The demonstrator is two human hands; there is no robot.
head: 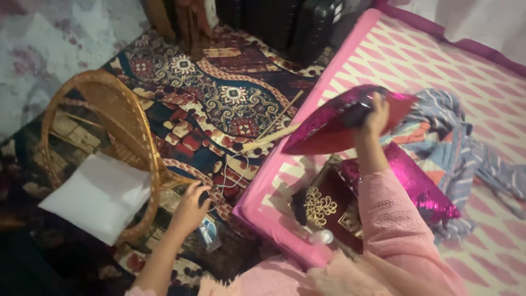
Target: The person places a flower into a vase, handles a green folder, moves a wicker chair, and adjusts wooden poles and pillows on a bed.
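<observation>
Two magenta sequin cushions show: one cushion (pixel 339 123) raised over the bed (pixel 466 60), a second cushion (pixel 422 189) lying on it beside a striped cloth (pixel 455 126). The right hand (pixel 375 118) grips the raised cushion, fingers clenched. The left hand (pixel 190 207) reaches to the patterned carpet (pixel 219 98), fingers curled on a small dark object (pixel 205 197), near one wicker chair (pixel 118 118) holding a white pillow (pixel 98 194).

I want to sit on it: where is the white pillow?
In the head view, the white square pillow lies at lower left on the round wicker chair, just left of the left hand.
</observation>
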